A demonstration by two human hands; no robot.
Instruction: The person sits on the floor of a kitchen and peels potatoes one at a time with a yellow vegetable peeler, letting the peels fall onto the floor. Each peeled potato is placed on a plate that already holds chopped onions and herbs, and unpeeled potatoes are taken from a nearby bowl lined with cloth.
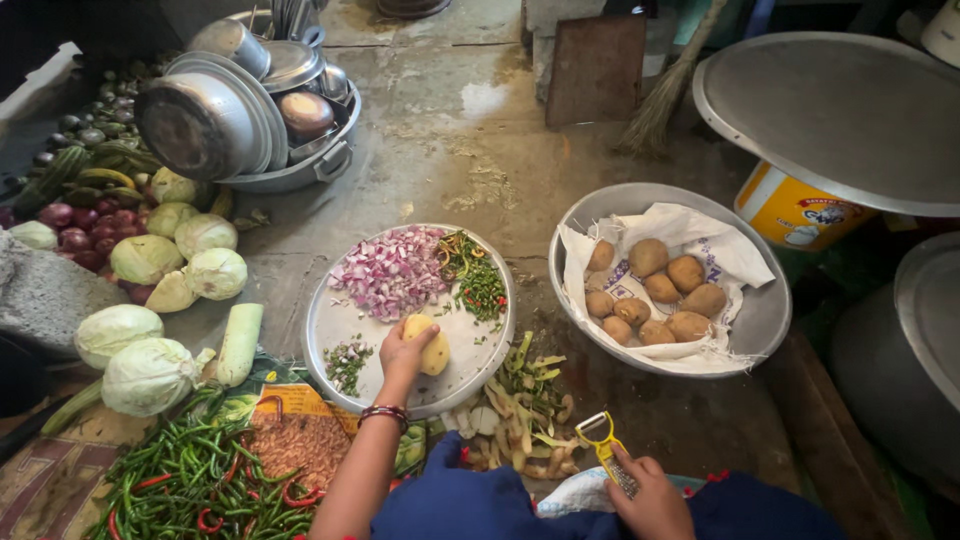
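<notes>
My left hand [400,352] reaches forward and holds a peeled yellow potato [434,350] over the round metal plate [330,325]. On that plate lie chopped red onion [390,270], chopped green chilli [480,285] and a little chopped greenery [345,360]. My right hand [650,495] is near my lap and grips a yellow-handled peeler [603,440], blade pointing up. Potato peels [520,410] are heaped on the floor between the two hands. To the right, a metal bowl [770,310] lined with white cloth holds several unpeeled brown potatoes [655,290].
Cabbages [150,260], red onions [85,225] and long green and red chillies [195,480] lie at the left. Stacked metal pots [240,110] stand at the back left. A large metal tray [850,110] rests on a yellow bucket [790,210]; a broom [665,90] leans behind.
</notes>
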